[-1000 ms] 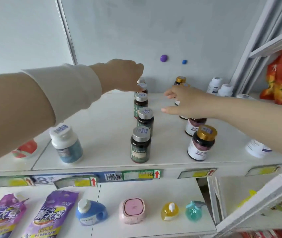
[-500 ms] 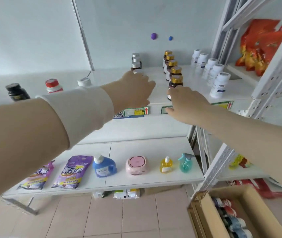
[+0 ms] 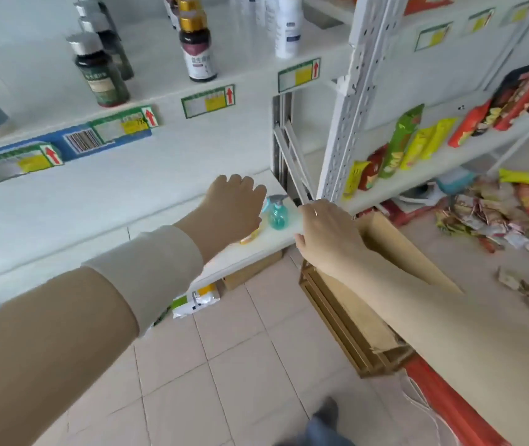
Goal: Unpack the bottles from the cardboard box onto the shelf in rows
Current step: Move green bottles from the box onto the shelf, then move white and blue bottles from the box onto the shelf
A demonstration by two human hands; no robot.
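Fingers of both hands empty; one cardboard box (image 3: 363,304) below.

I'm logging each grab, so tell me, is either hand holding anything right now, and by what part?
Nothing is held. The left hand and the right hand are both empty, in the air between the shelf and the cardboard box.

A floor of pale pink tiles (image 3: 240,358) with grey grout is observed. To its left, white shelving (image 3: 63,201) with price tags is seen. To the right of this, a white perforated metal upright (image 3: 350,101) is noted. Even daylight is recorded.
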